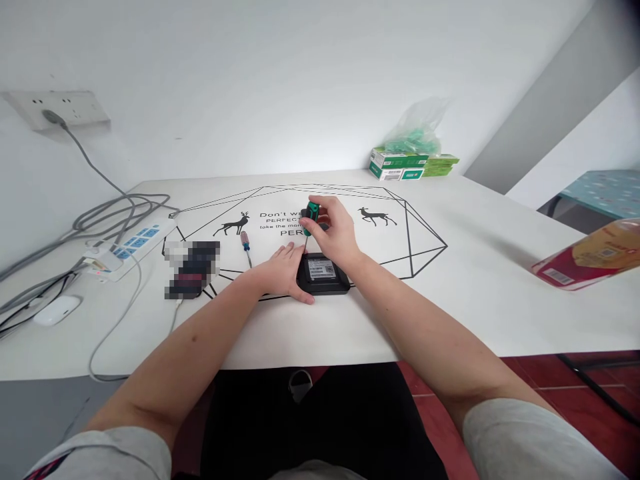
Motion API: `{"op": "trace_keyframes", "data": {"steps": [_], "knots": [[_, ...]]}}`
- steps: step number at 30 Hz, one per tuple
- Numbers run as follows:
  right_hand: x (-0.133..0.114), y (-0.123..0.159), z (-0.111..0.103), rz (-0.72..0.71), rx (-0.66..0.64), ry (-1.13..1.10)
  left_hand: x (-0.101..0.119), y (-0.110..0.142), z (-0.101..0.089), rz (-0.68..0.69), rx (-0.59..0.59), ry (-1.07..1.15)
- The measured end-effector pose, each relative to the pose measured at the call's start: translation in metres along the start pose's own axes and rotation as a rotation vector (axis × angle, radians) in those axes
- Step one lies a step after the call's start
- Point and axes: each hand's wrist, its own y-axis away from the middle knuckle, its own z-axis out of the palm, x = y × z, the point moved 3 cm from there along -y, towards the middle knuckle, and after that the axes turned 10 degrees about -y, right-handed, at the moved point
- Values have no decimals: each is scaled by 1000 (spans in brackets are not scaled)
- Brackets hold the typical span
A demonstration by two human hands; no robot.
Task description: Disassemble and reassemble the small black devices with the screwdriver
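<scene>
A black square device [327,285] with a pale printed label lies flat on the white table. My left hand [284,272] rests against its left side, fingers stretched out and thumb along the near edge. In my right hand [336,230] is a screwdriver [313,211] with a green and black handle, held upright. Its thin shaft points down at the device's far left corner; whether the tip sits in a screw is too small to tell. A second screwdriver [245,241], with a red and blue handle, lies left of my left hand.
On the left are a power strip [143,243], coiled grey cables [115,210], a white earphone case [57,311] and a blurred dark object [194,270] with a cable. Green and white boxes [400,165] under a plastic bag [417,130] stand at the back. A red and yellow packet [593,257] lies right.
</scene>
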Motion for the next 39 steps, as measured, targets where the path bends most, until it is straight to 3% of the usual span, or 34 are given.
{"op": "trace_keyframes", "data": {"steps": [17, 27, 31, 39], "knots": [[-10, 4, 5, -4, 8, 0, -10, -3, 1, 27, 2, -11], [-2, 0, 14, 18, -37, 4, -9, -2, -1, 51, 12, -14], [0, -6, 20, 56, -77, -59, -8, 1, -7, 39, 1, -37], [10, -17, 28, 246, 20, -334, -11, 2, -6, -32, -19, 49]]}}
